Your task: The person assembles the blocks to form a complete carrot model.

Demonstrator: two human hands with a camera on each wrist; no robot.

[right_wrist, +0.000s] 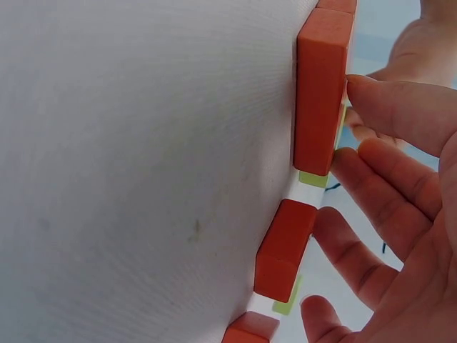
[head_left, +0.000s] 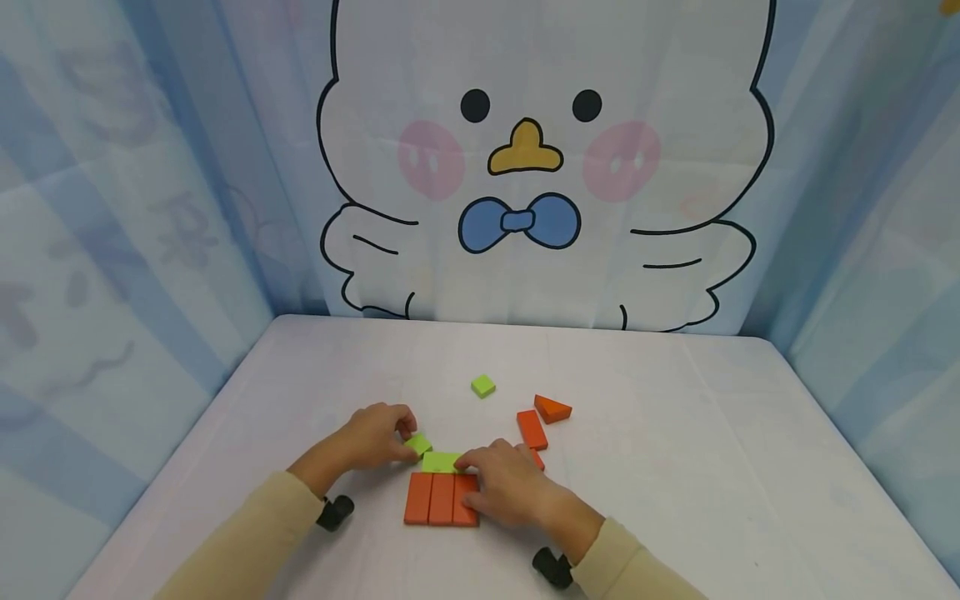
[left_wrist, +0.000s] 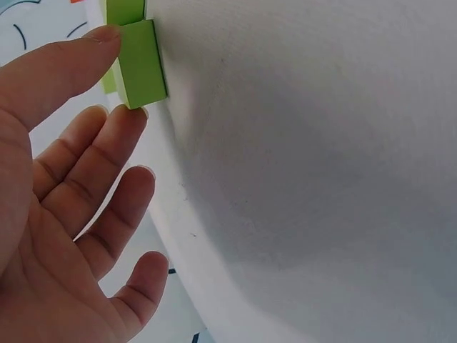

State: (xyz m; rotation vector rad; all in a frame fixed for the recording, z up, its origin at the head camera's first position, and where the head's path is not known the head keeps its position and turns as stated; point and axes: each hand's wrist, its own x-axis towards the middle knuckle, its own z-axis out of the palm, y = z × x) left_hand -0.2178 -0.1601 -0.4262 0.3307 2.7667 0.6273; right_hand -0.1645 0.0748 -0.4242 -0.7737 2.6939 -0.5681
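Three red blocks lie side by side, with a long green block along their far ends. My left hand pinches a small green block between thumb and fingertips, at the far left corner of the long green one. In the left wrist view this small block overlaps another green piece. My right hand rests over the right end of the group, fingers loosely bent. Its fingertips touch the long green block's right end, and the thumb lies at the rightmost red block.
Behind the right hand lie a red block, an orange triangular block and another red block, partly hidden by the hand. A small green block sits farther back on the white table. Patterned curtains surround the table.
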